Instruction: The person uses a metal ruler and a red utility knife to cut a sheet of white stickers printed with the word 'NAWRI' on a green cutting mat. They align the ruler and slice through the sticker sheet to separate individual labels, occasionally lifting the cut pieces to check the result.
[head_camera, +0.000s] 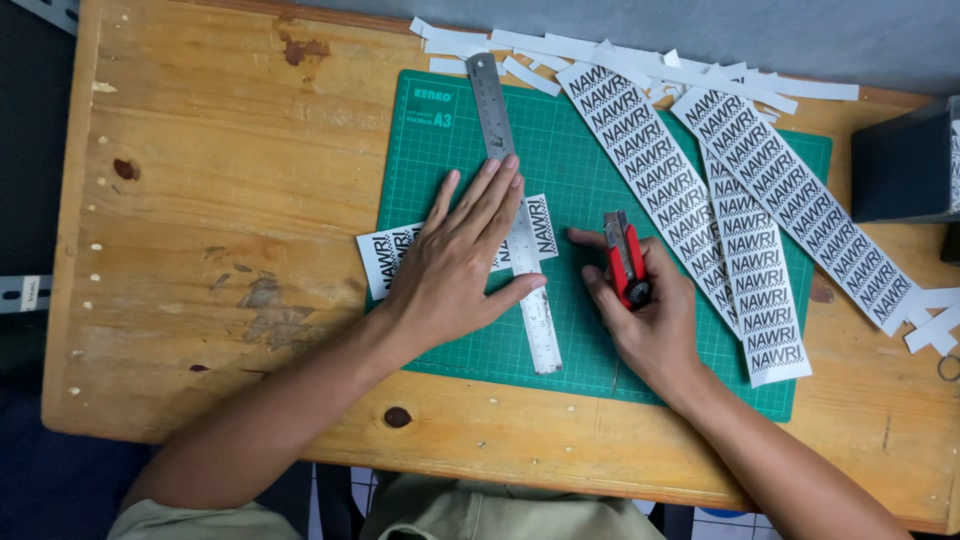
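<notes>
My left hand (462, 262) lies flat, fingers spread, pressing a steel ruler (497, 120) and a small printed paper strip (392, 252) down on a green cutting mat (580, 180). The ruler runs lengthwise from the mat's far edge toward me. To the ruler's right, my right hand (650, 320) grips a red utility knife (624, 258), blade end pointing away from me, just off the ruler's edge. The paper strip pokes out from under my left hand on both sides.
Several long printed paper strips (700, 200) lie across the right half of the mat. White paper offcuts (600, 55) are piled along the far edge of the wooden table (200, 200). A dark box (905, 165) stands at the right edge.
</notes>
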